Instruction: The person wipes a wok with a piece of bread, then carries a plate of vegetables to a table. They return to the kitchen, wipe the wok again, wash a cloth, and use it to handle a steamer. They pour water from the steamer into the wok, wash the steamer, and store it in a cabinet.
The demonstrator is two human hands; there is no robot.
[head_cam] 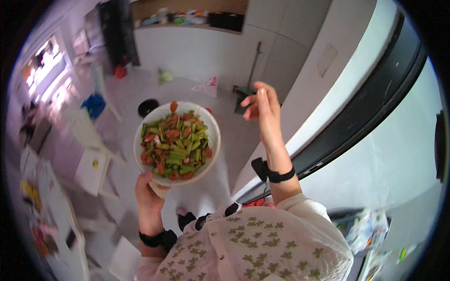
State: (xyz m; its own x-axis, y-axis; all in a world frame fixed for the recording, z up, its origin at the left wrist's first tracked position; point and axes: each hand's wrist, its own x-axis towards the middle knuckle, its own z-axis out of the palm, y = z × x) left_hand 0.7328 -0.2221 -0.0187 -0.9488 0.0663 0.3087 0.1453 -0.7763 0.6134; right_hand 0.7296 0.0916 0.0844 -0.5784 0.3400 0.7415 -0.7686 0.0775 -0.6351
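A round white bowl (213,140) full of cut green stalks and orange-red slices (177,154) is held up in front of me, left of the middle of the view. My left hand (149,195) grips it at its near edge, thumb at the rim; the fingers underneath are mostly hidden. Off to the right of the bowl, my right hand (263,105) is raised with bent, parted fingers and touches nothing. Black bands circle both wrists.
White chairs (92,168) and a long white table (63,224) bearing items stand at left. A doorway edge (337,133) runs close on the right. Ahead on the floor are a dark round container (148,107), bags (207,87) and a long-handled dustpan (242,103).
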